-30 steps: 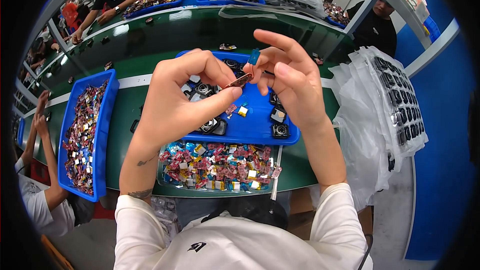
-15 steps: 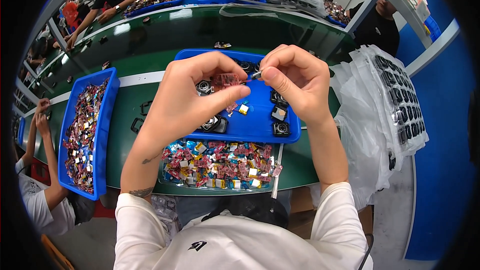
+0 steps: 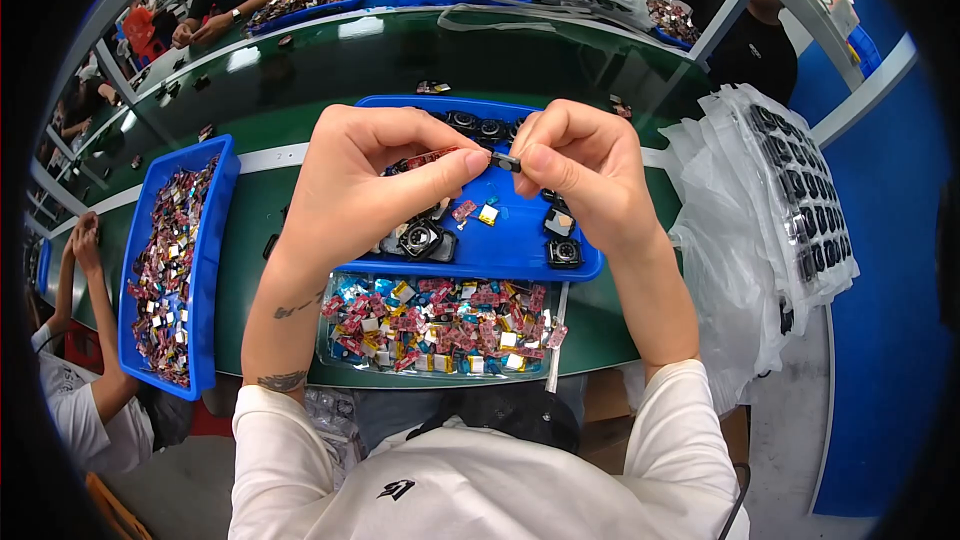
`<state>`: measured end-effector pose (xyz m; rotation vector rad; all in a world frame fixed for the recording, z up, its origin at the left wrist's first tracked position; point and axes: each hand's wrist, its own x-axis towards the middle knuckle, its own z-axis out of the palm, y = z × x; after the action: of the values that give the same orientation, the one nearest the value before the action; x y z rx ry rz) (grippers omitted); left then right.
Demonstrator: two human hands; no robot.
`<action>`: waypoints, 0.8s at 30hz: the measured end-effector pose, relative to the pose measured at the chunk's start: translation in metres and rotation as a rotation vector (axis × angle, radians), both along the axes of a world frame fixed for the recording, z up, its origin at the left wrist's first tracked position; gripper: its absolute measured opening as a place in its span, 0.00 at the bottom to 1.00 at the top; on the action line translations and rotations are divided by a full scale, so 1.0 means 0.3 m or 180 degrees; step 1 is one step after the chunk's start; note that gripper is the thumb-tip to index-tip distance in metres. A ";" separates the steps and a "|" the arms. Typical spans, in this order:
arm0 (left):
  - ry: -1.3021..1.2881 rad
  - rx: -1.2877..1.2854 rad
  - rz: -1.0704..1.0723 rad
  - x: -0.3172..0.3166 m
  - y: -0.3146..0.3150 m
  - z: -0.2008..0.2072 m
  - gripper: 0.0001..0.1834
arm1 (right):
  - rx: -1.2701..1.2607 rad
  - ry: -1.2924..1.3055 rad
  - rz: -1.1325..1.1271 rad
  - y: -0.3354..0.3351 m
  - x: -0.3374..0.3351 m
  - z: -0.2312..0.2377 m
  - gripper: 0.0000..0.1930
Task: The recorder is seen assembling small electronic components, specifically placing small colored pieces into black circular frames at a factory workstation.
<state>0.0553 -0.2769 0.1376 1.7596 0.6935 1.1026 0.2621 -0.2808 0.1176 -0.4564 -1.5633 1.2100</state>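
Observation:
My left hand (image 3: 375, 185) is closed, pinching a red circuit board (image 3: 428, 157) that its fingers partly cover. My right hand (image 3: 592, 172) is closed too, with a small black rectangular part (image 3: 506, 161) between thumb and fingers. The tips of both hands nearly meet at this part; whether a wire joins it to the board I cannot tell. Beneath them lies a blue tray (image 3: 480, 262) with black watch cases (image 3: 421, 237) along its sides. A small red board (image 3: 463, 211) and a silver battery piece (image 3: 488, 215) rest in its middle.
Close to me, a clear tray (image 3: 440, 373) is heaped with red boards and silver-yellow pieces. A blue bin (image 3: 207, 340) of similar parts stands at left. Stacked plastic trays of black parts (image 3: 800, 180) sit at right. Co-workers' hands (image 3: 88, 240) show at far left and across the green table.
My hands have turned a little, so the red board now shows edge-on and the black part lies flatter between the fingertips. At upper right a co-worker's arm has come into view.

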 end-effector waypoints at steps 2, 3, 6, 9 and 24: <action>-0.0034 0.0107 -0.0061 0.002 0.008 -0.012 0.06 | -0.0252 0.0014 0.0208 -0.012 -0.011 0.002 0.07; -0.0031 0.0105 -0.0064 0.003 0.010 -0.012 0.06 | -0.0253 0.0017 0.0206 -0.016 -0.014 0.004 0.07; 0.0005 -0.0095 -0.0261 0.005 0.016 -0.016 0.04 | -0.0549 -0.0002 0.0345 -0.021 -0.021 0.008 0.07; -0.0081 -0.0242 -0.0521 -0.002 0.025 -0.019 0.06 | -0.0513 -0.0018 0.0182 -0.018 -0.031 0.006 0.07; -0.0333 0.0080 -0.0198 -0.038 0.036 0.009 0.05 | 0.1250 -0.4109 -0.2048 0.166 0.018 -0.199 0.16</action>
<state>0.0438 -0.2662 0.1404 1.7199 0.5598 1.1565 0.2676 -0.2311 0.0579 -1.5058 -2.3227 -0.0341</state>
